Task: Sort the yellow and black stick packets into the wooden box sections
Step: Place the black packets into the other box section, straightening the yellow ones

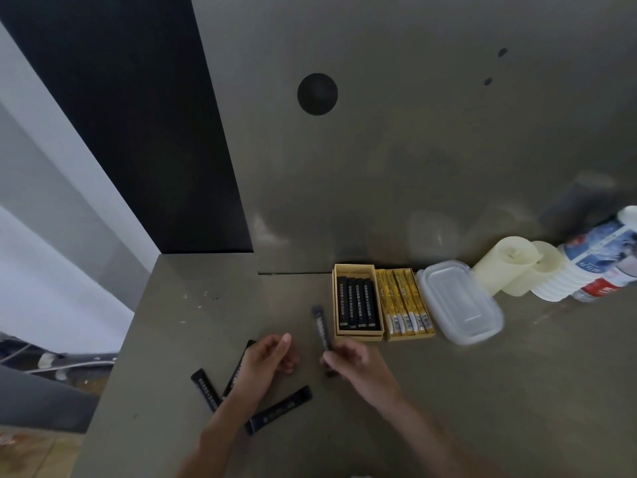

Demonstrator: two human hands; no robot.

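Observation:
A wooden box (357, 336) stands against the wall with two sections. Its left section holds several black stick packets (356, 307); its right section (410, 336) holds several yellow stick packets (405, 301). My right hand (358, 367) pinches a black stick packet (322, 327) that points up toward the box's left front corner. My left hand (267, 362) hovers over the table with fingers apart, holding nothing. Three loose black packets lie on the table: one far left (206, 389), one partly under my left hand (238, 372), one nearer me (279, 408).
A lidded clear plastic container (460, 301) sits right of the box. Beyond it stand two cream candles (505, 263) and a water bottle (599, 260). The table's left edge (110, 374) drops off by a dark panel.

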